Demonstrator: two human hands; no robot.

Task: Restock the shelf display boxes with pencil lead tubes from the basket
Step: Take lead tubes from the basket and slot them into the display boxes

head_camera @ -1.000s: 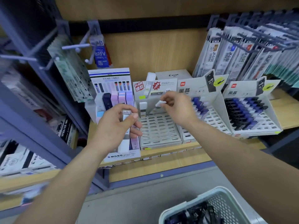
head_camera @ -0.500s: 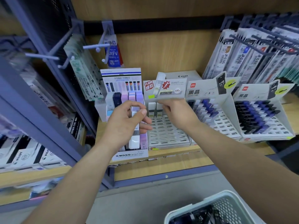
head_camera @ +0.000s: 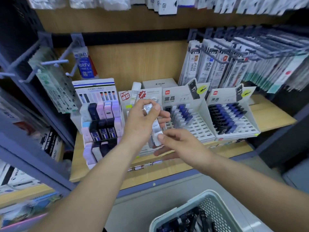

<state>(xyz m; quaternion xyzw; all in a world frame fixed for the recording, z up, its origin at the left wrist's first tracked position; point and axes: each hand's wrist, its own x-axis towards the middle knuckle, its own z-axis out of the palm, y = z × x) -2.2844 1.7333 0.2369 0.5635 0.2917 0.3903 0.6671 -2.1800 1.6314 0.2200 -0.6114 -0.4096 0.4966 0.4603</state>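
My left hand (head_camera: 140, 124) is shut on a small bundle of white pencil lead tubes (head_camera: 154, 129), held upright in front of the middle white display box (head_camera: 150, 94). My right hand (head_camera: 182, 144) is just below and to the right, its thumb and fingers pinching the lower end of one tube in the bundle. The hands hide most of that box's slots. The pale green basket (head_camera: 168, 216) with dark lead tubes sits at the bottom right.
A tiered box of pastel and dark lead cases (head_camera: 100, 124) stands to the left. Two white boxes with blue and black tubes (head_camera: 185, 114) (head_camera: 229, 118) stand to the right. Hanging refill packs on hooks (head_camera: 234, 64) crowd the upper right, and bare hooks (head_camera: 55, 61) jut out at left.
My right hand has come back from the middle display box to the bundle. My left hand has shifted right, in front of that box. The view has tilted upward.
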